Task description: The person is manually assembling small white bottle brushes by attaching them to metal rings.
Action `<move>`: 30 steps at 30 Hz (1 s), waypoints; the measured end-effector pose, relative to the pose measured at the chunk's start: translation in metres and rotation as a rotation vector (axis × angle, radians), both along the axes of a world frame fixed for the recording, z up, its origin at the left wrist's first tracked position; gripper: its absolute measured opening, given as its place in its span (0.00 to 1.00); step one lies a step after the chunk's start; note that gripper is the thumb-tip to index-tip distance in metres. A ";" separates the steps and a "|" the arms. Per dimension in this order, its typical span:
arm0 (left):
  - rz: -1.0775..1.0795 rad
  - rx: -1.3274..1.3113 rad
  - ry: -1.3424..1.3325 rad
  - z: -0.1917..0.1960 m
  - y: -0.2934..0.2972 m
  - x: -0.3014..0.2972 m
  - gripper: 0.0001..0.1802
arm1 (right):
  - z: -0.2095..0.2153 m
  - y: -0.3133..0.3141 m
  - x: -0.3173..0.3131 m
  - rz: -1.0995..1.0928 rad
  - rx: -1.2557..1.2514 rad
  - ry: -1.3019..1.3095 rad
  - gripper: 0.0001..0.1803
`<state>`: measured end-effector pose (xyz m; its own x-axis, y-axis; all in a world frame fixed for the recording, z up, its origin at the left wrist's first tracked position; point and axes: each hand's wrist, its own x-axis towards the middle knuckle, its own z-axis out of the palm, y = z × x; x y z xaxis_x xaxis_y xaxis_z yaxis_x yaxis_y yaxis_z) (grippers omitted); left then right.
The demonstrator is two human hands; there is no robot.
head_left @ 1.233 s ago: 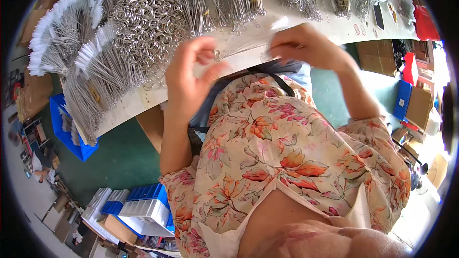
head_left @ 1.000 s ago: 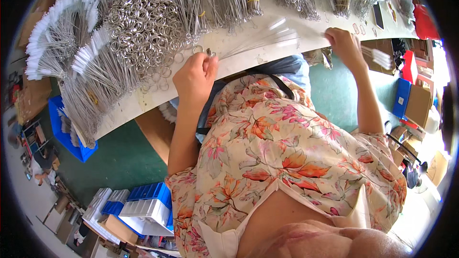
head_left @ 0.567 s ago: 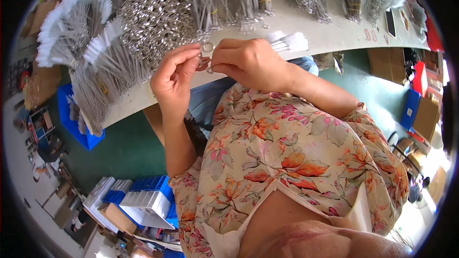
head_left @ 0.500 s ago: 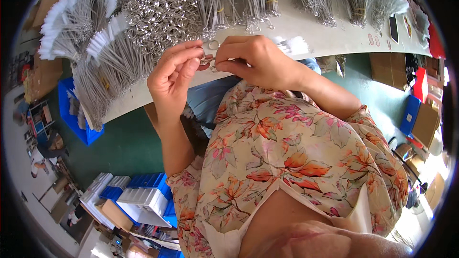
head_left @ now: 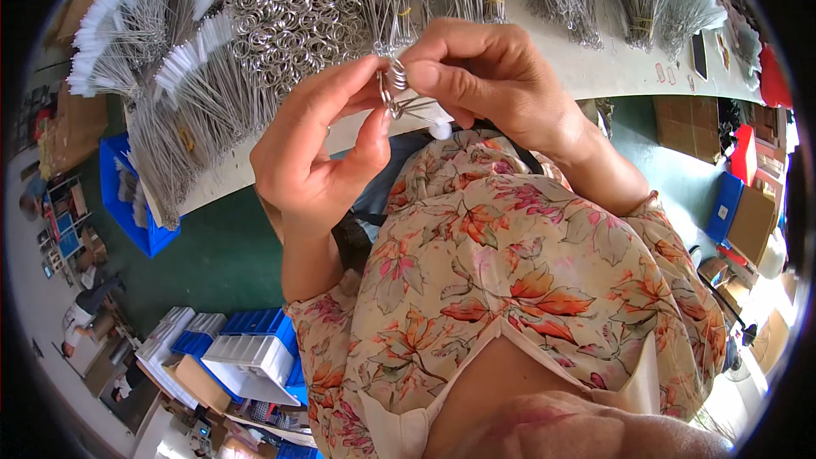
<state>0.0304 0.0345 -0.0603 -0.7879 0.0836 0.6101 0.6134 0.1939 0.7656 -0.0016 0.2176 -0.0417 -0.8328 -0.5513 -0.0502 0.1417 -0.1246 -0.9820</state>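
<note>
Both my hands meet in front of my chest at the table's near edge. My left hand (head_left: 314, 140) pinches a shiny split ring (head_left: 385, 92) between thumb and fingers. Against that ring, my right hand (head_left: 497, 76) pinches the looped wire ends (head_left: 399, 76) of several thin wire brushes. Wire shafts and a white bristle tip (head_left: 440, 129) show below the right fingers; the rest of these brushes is hidden by the hand. Whether any loop is threaded on the ring cannot be made out.
A heap of metal rings (head_left: 297, 21) lies on the white table (head_left: 565, 76) beyond my left hand. Bundles of white-tipped wire brushes (head_left: 191, 59) flank it, more (head_left: 650, 0) along the far right. A dark phone (head_left: 699, 53) lies at right; a blue bin (head_left: 144, 204) stands left below.
My hands have risen toward the camera. The right hand has turned, and its thumb now faces up, showing the wire loops against the ring. The bristle tip has come into view below.
</note>
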 end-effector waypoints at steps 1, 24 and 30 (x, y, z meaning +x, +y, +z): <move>-0.002 0.000 -0.001 0.001 0.000 0.000 0.17 | 0.002 -0.004 0.001 -0.002 0.000 -0.001 0.09; -0.135 0.120 -0.476 0.019 -0.015 -0.028 0.06 | -0.009 -0.011 -0.016 -0.087 -0.033 0.084 0.08; -0.442 0.326 -0.756 0.019 -0.036 -0.040 0.11 | -0.013 -0.014 -0.016 -0.053 -0.096 0.053 0.09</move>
